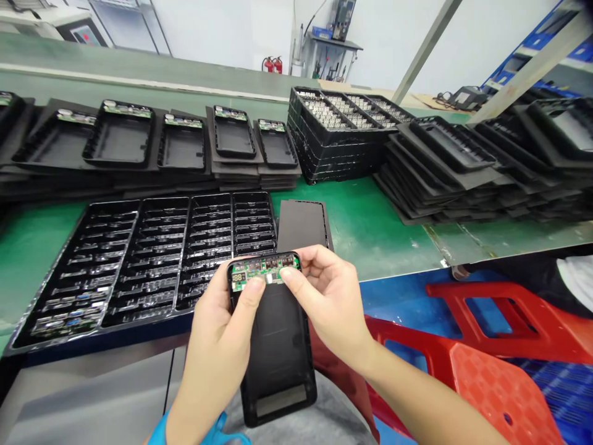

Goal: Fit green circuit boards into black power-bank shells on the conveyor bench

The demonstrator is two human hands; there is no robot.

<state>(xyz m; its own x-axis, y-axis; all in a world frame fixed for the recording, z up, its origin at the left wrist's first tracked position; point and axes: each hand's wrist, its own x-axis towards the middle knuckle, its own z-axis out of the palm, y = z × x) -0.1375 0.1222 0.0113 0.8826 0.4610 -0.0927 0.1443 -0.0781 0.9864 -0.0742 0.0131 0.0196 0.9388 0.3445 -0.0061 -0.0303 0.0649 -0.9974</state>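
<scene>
A black power bank shell (pixel 280 346) is held between both hands over my lap, tilted, its open side facing me. Across its top end lies a green circuit board (pixel 264 272) with a small digit display at the left. My left hand (pixel 222 321) grips the shell's left edge, its thumb on the board's lower edge. Around the right edge wraps my right hand (pixel 328 296), with its thumb pressed on the board's right part. The fingers behind the shell are mostly hidden. Just beyond the hands lies a flat black panel (pixel 302 224) on the bench.
A black slotted tray (pixel 180 253) holds a few circuit boards at its near left. Several shells with boards (pixel 119 133) sit on dark sheets behind it. Stacked trays of small metal parts (pixel 343 136) and piled shells (pixel 454 145) stand right. Red plastic stools (pixel 500 383) are at lower right.
</scene>
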